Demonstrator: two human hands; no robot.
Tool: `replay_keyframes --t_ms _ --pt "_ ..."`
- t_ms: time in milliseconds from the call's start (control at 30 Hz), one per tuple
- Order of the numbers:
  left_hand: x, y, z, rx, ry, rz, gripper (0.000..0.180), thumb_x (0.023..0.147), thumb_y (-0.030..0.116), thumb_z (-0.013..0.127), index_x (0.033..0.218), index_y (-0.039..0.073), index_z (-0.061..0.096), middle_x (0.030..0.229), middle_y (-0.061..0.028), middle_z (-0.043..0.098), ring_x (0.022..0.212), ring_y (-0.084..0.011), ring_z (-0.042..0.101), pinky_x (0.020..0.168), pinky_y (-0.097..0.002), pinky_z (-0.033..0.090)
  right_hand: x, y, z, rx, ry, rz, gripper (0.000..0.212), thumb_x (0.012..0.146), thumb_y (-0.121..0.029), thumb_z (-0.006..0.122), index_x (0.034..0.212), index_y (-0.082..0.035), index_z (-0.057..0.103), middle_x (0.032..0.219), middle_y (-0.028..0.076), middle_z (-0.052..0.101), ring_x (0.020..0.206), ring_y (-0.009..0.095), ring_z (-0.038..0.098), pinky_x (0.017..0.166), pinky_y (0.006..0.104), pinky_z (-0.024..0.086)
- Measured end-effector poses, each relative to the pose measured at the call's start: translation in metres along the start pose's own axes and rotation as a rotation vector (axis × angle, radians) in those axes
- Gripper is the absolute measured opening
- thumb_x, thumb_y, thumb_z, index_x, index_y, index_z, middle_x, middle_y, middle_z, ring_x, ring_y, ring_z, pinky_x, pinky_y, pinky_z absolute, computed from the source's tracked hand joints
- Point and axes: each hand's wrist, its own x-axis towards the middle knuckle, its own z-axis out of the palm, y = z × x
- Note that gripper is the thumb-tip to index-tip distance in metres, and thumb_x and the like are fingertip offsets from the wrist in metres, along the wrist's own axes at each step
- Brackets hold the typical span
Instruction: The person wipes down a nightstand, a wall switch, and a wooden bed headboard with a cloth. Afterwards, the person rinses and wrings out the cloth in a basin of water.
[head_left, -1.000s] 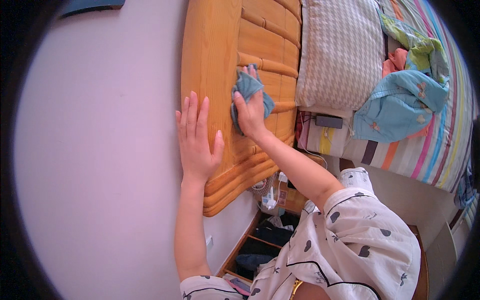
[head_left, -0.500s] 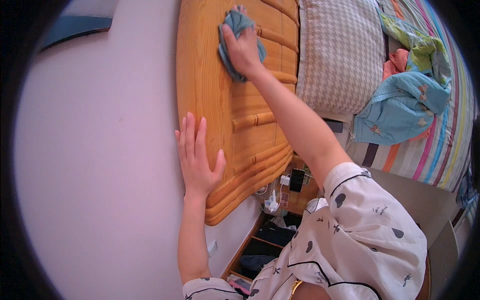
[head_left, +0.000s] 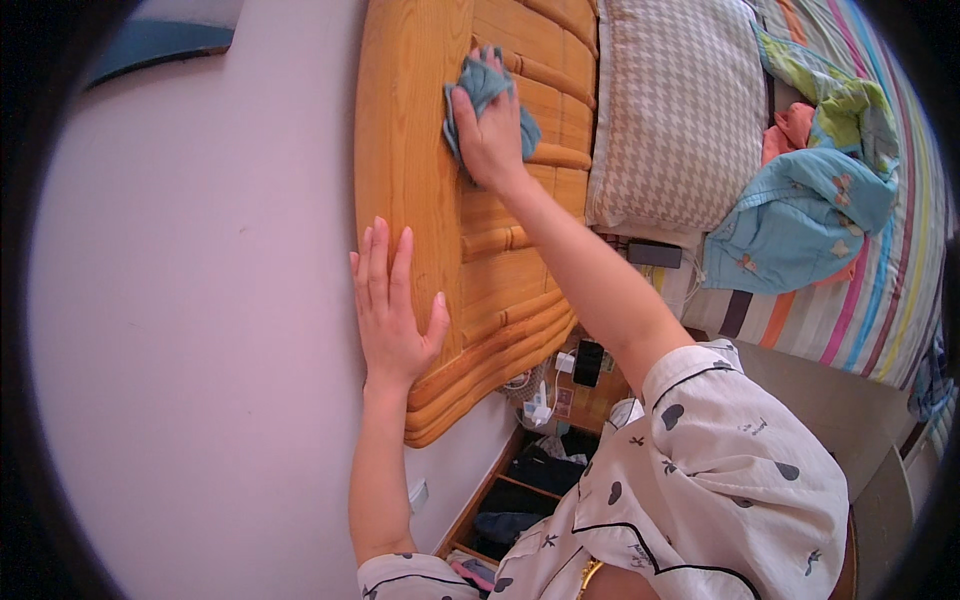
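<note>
A wooden headboard (head_left: 415,130) with carved slats runs along the white wall. On its upper part my right hand (head_left: 490,140) presses a crumpled blue-grey cloth (head_left: 456,118) against the wood, the thumb on the near side and the fingertips over the cloth's far edge. My left hand (head_left: 392,310) lies flat near the headboard's lower left end, fingers stretched out and thumb apart, holding nothing. Its outer edge is beside the wall.
Right of the headboard, a checked pillow (head_left: 672,110) lies on a striped bed, with light blue patterned fabric (head_left: 805,215) bunched beyond it. Below stands a bedside surface with a phone (head_left: 588,362) and white chargers (head_left: 540,402). Dark clothes (head_left: 540,470) fill compartments underneath.
My right hand has slid the cloth a short way down the headboard, toward me. My left hand stays at nearly the same spot.
</note>
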Motion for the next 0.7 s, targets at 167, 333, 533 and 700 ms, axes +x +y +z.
replay_keyframes --t_ms 167,333,533,700 --pt "0.001 0.001 0.002 0.005 0.02 0.015 0.071 0.079 0.021 0.058 0.143 0.007 0.031 0.151 -0.0153 0.024 0.14 -0.032 0.021 0.113 -0.0501 0.018 -0.05 -0.017 -0.014 -0.041 -0.091 0.035 0.058 0.094 -0.034 0.046 0.141 -0.003 0.033 0.147 0.02 0.029 0.139 0.033 0.022 0.112 0.0486 0.009" --pt "0.001 0.0 0.001 0.006 -0.003 -0.002 0.07 0.078 0.018 0.059 0.143 0.006 0.032 0.151 -0.0169 0.022 0.14 -0.0332 0.019 0.114 -0.0499 0.015 -0.091 -0.031 -0.022 0.018 -0.164 0.084 0.063 0.094 -0.035 0.045 0.145 -0.003 0.026 0.15 0.02 0.021 0.14 0.035 0.017 0.114 0.0483 0.006" --pt "0.0 -0.002 -0.001 0.038 0.008 0.016 0.07 0.079 0.019 0.058 0.143 0.006 0.032 0.151 -0.0162 0.022 0.14 -0.0325 0.019 0.114 -0.0497 0.015 -0.129 -0.045 -0.037 0.048 -0.303 0.107 0.063 0.093 -0.034 0.047 0.144 -0.003 0.027 0.15 0.02 0.022 0.141 0.034 0.017 0.114 0.0455 0.009" --pt "0.0 0.003 0.006 0.155 0.009 0.009 0.069 0.08 0.021 0.058 0.143 0.006 0.032 0.151 -0.0155 0.022 0.14 -0.0325 0.02 0.114 -0.0496 0.016 -0.121 -0.037 -0.039 0.01 -0.305 0.063 0.063 0.093 -0.033 0.047 0.144 -0.002 0.027 0.15 0.021 0.022 0.141 0.033 0.018 0.114 0.0445 0.008"
